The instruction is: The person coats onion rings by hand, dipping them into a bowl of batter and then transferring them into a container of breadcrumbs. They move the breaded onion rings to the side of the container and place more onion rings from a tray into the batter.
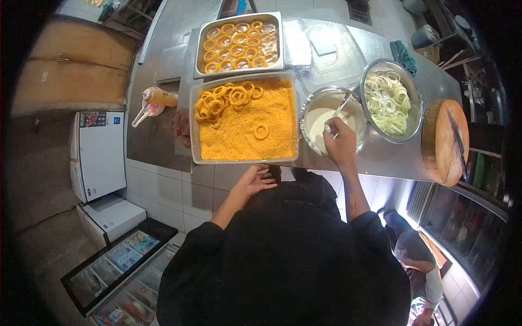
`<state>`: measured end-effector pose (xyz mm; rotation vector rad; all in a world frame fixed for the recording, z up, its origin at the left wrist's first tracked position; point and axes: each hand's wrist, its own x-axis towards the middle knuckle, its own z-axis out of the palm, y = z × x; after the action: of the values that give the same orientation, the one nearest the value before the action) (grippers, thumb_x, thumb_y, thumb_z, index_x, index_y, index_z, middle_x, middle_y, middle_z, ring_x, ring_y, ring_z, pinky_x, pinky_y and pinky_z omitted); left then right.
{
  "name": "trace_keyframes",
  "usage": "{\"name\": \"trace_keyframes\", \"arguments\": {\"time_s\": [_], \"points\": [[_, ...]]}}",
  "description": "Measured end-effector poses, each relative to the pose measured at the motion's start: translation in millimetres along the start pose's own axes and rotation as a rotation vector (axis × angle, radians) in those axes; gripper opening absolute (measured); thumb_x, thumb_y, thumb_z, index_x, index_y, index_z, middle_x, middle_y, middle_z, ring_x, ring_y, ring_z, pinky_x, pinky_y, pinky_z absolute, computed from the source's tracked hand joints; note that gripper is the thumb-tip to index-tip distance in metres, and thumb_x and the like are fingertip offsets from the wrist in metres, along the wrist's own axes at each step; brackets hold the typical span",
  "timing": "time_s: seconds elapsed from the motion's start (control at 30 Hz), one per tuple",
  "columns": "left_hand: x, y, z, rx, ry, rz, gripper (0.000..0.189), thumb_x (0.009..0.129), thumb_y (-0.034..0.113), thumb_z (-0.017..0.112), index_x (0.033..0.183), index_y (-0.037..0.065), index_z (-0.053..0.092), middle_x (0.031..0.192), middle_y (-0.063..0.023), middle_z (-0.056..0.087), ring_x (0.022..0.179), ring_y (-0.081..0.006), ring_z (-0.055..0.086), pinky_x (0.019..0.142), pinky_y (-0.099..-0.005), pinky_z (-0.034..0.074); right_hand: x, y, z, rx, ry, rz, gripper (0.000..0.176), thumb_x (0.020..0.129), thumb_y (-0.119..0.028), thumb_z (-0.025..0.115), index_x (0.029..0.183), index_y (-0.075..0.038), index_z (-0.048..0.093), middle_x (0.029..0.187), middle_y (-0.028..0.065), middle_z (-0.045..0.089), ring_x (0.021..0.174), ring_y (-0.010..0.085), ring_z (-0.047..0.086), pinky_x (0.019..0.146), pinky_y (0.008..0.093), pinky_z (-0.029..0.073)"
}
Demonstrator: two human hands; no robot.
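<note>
My right hand point(339, 139) is closed round the handle of a metal utensil point(342, 104) over a bowl of pale batter point(321, 117). My left hand point(255, 182) hangs with fingers apart, holding nothing, just below the front edge of a tub of orange crumbs point(244, 161). In the tub, a coated ring point(261, 131) lies on the crumbs, and a pile of coated rings point(217, 102) fills the back left. Right of the batter, a metal bowl point(363, 98) holds pale sliced onion rings point(387, 100).
Behind the tub, a metal tray point(196, 54) holds rows of coated rings. A round chopping board point(446, 125) with a knife point(457, 138) stands right. Left are a sauce bottle point(160, 98) and brown cloth point(181, 126). Another person point(416, 252) is at lower right.
</note>
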<state>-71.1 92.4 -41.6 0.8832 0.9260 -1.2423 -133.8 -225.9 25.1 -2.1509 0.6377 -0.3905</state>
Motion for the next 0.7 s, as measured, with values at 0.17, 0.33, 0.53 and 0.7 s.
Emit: {"name": "trace_keyframes", "arguments": {"time_s": [0.17, 0.33, 0.53, 0.7], "points": [[-44.4, 4.5, 0.8, 0.568, 0.028, 0.11, 0.039, 0.109, 0.025, 0.06, 0.139, 0.0, 0.06, 0.128, -0.0176, 0.069, 0.117, -0.0316, 0.069, 0.1, -0.0436, 0.056, -0.7, -7.7, -3.0, 0.027, -0.02, 0.056, 0.022, 0.087, -0.015, 0.072, 0.107, -0.007, 0.071, 0.094, 0.0171, 0.075, 0.085, 0.0355, 0.074, 0.077, 0.0444, 0.057], [-83.7, 6.4, 32.6, 1.026, 0.038, 0.676, 0.03, 0.106, 0.027, 0.066, 0.125, 0.004, 0.07, 0.103, -0.008, 0.073, 0.093, -0.0226, 0.07, 0.085, -0.038, 0.057, 0.2, -5.9, -3.1, 0.04, -0.02, 0.047, 0.022, 0.088, -0.016, 0.073, 0.108, -0.007, 0.07, 0.095, 0.0174, 0.075, 0.086, 0.0354, 0.074, 0.077, 0.0441, 0.057], [-82.2, 26.3, 82.7, 1.43, 0.447, 1.202, 0.036, 0.097, 0.029, 0.074, 0.125, 0.006, 0.071, 0.093, -0.014, 0.065, 0.087, -0.0305, 0.065, 0.08, -0.0437, 0.053, 0.9, -2.8, -0.7, 0.05, 0.006, 0.007, 0.022, 0.088, -0.015, 0.073, 0.108, -0.006, 0.07, 0.094, 0.0173, 0.075, 0.086, 0.0359, 0.074, 0.078, 0.0444, 0.056], [-47.3, 45.3, 77.4, 1.691, 0.556, 1.393, 0.043, 0.094, 0.033, 0.076, 0.125, 0.004, 0.071, 0.107, -0.0197, 0.06, 0.104, -0.0392, 0.058, 0.091, -0.0487, 0.05, -0.7, -2.5, 0.2, 0.03, -0.006, -0.009, 0.021, 0.089, -0.015, 0.073, 0.108, -0.007, 0.07, 0.092, 0.0172, 0.074, 0.084, 0.0361, 0.074, 0.076, 0.0448, 0.056]]}}
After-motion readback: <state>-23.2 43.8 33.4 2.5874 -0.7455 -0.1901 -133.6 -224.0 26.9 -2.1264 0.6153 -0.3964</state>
